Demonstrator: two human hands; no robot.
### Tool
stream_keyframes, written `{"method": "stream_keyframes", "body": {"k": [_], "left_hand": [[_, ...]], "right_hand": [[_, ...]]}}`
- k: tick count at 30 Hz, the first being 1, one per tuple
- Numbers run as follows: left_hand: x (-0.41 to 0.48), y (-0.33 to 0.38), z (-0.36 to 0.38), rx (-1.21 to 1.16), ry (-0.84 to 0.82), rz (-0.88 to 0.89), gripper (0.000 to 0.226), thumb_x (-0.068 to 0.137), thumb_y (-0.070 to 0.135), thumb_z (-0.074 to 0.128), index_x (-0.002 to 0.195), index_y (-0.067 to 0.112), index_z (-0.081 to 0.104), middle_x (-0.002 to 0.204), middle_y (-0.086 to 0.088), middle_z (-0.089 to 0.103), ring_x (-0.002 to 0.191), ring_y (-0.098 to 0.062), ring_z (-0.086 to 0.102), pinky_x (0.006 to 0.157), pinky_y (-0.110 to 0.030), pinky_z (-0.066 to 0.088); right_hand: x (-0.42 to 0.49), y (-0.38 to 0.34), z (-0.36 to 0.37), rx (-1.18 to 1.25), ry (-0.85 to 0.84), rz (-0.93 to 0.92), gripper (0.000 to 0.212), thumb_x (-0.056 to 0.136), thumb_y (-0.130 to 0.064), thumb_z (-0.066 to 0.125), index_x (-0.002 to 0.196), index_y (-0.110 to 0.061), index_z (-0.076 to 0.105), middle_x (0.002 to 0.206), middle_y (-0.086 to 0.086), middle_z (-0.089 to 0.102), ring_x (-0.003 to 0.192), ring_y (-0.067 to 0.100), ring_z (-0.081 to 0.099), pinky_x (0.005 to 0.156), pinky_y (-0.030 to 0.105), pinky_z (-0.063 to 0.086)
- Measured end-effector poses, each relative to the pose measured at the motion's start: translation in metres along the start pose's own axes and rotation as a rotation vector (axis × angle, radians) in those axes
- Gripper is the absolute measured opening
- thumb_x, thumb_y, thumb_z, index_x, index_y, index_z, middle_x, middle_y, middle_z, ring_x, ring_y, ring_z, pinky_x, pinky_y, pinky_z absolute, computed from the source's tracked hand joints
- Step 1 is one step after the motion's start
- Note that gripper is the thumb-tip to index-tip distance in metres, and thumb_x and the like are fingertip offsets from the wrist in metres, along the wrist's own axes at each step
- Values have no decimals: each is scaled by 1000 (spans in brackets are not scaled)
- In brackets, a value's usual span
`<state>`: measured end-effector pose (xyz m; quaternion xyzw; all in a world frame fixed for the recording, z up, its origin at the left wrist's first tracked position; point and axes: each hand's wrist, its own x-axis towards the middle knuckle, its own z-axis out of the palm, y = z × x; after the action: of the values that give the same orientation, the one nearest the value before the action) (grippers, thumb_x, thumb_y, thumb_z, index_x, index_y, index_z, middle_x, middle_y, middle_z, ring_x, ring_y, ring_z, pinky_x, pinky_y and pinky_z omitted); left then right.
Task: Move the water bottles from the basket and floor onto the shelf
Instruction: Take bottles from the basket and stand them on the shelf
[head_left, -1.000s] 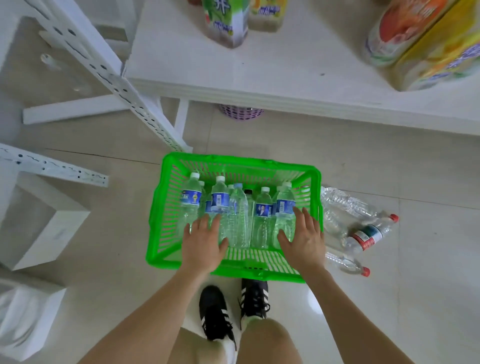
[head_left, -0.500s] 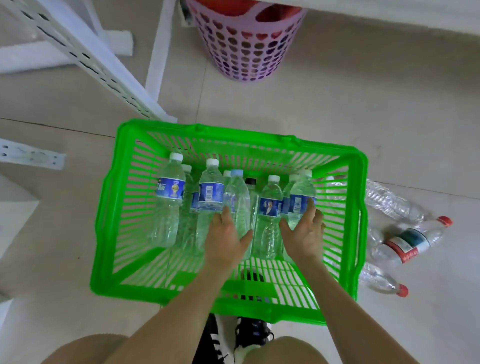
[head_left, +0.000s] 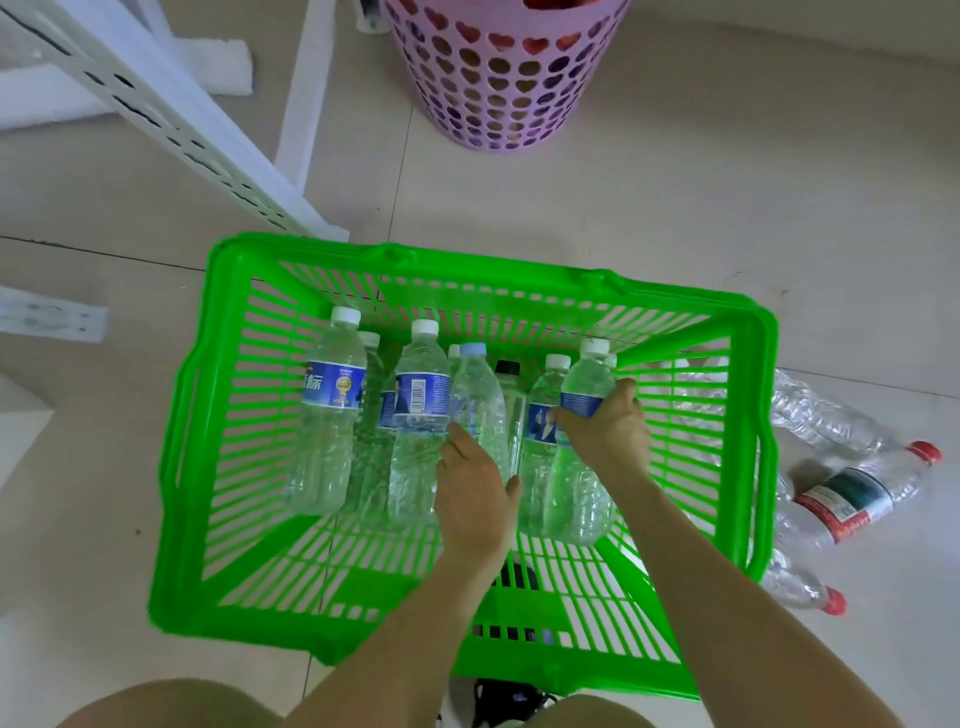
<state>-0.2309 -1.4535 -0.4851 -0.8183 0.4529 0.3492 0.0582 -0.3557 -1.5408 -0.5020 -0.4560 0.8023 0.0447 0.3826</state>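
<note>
Right grip (head_left: 608, 431) clamps the rightmost bottle (head_left: 584, 382); left grip (head_left: 472, 488) rests unclenched against a middle bottle (head_left: 415, 467).

Clear, blue-labelled water bottles (head_left: 332, 395) stand upright in the green slatted basket (head_left: 467, 274). Red-capped bottles (head_left: 852, 493) lie on the floor (head_left: 675, 208) just right of it.

I see a glossy green plastic basket (head_left: 197, 441) holding clear, shiny plastic bottles (head_left: 421, 415) with printed labels; the floor (head_left: 675, 208) is smooth pale tile, and the pink bin (head_left: 498, 88) is perforated plastic.
</note>
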Motion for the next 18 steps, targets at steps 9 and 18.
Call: {"method": "stream_keyframes", "body": {"k": [9, 18], "left_hand": [[7, 2, -7, -272, -19, -79, 103, 77, 24, 80, 149, 4, 10, 135, -23, 49, 110, -35, 60, 89, -42, 55], [8, -24, -17, -859, -350, -234, 65, 63, 15, 88, 107, 43, 48, 99, 15, 62, 82, 1, 57, 62, -19, 43]], "right_hand": [[1, 17, -6, 223, 64, 30, 73, 67, -40, 84, 126, -16, 48, 85, -2, 60, 67, 14, 54, 49, 19, 34], [-21, 27, -16, 521, -35, -52, 67, 65, -30, 88, 124, -25, 56, 97, 0, 69, 87, 19, 66, 80, 34, 56]]}}
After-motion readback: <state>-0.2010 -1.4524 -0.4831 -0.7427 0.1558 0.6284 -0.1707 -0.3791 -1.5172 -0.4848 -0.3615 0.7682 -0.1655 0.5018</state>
